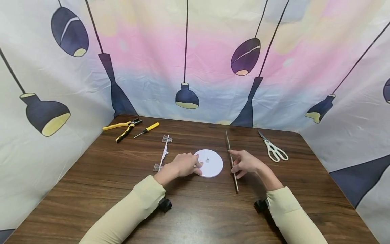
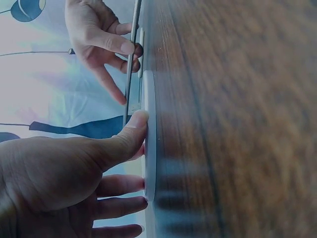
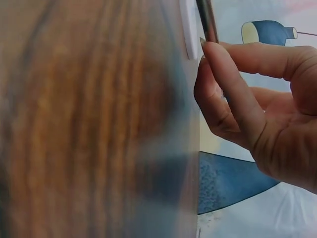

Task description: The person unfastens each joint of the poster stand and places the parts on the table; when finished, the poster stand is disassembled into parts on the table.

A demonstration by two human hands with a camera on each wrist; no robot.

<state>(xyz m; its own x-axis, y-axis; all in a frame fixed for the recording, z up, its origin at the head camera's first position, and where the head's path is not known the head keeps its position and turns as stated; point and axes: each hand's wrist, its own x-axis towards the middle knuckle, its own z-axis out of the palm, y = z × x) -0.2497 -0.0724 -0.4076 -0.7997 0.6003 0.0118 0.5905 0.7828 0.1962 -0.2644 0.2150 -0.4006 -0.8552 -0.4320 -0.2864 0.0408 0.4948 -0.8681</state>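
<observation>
A round white disc (image 1: pixel 214 166) with a small raised hub lies in the middle of the table. My left hand (image 1: pixel 184 164) rests at its left side, thumb and fingertips touching the upper face near the rim. To the right, my right hand (image 1: pixel 246 163) pinches a thin metal rod (image 1: pixel 228 140) between thumb and fingers. The rod slants away from me, its near end close over the table. In the right wrist view, the fingertips meet at the rod (image 3: pixel 208 20). The left wrist view shows the disc edge-on (image 2: pixel 150 163) beneath the left thumb.
Left of the disc lies a thin white bar (image 1: pixel 164 152) with clear plastic end pieces. Yellow-and-black pliers (image 1: pixel 128 128) and a yellow screwdriver (image 1: pixel 150 127) lie at the back left, white-handled scissors (image 1: pixel 272 147) at the back right. A printed curtain (image 1: pixel 213 101) surrounds the table (image 1: pixel 201 217).
</observation>
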